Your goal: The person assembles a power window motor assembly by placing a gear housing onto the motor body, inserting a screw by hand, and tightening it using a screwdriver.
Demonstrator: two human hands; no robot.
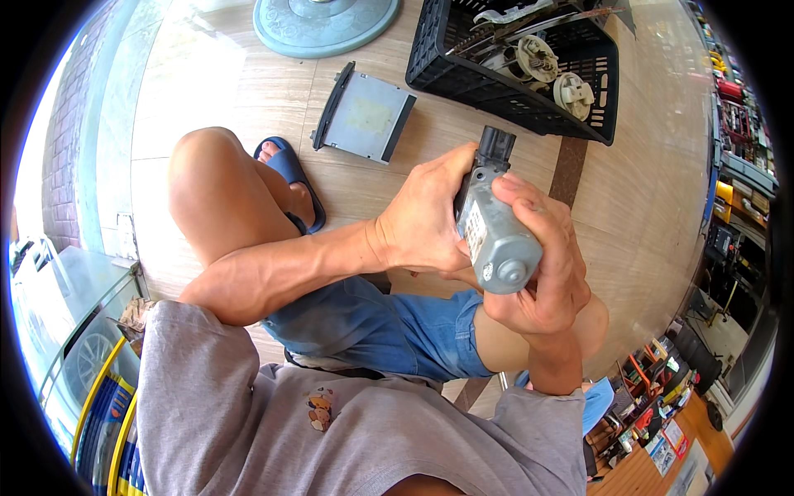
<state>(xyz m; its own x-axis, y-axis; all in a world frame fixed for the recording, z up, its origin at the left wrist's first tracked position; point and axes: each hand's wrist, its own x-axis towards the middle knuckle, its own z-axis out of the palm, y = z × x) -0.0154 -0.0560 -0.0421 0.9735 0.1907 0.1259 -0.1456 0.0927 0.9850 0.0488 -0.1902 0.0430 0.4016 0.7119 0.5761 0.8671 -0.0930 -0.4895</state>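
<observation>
Both my hands grip a small electric motor (499, 227) with a grey metal can, held up in front of my knees. Its rounded end with a raised boss points toward me, and a black plastic connector (497, 145) sticks out at the far end. My left hand (430, 213) is closed on the motor's left side, its thumb along the black part; its other fingers are mostly hidden beneath. Around the right side wraps my right hand (547, 256), fingers over the top of the can. A pale label shows on the can's left face.
On the tiled floor ahead lies a silver car stereo unit (364, 116) with a black front. A black plastic crate (496, 103) of used parts stands beyond the motor. A round blue-grey base (327, 29) sits at the far edge. Cluttered shelves (736, 124) line the right.
</observation>
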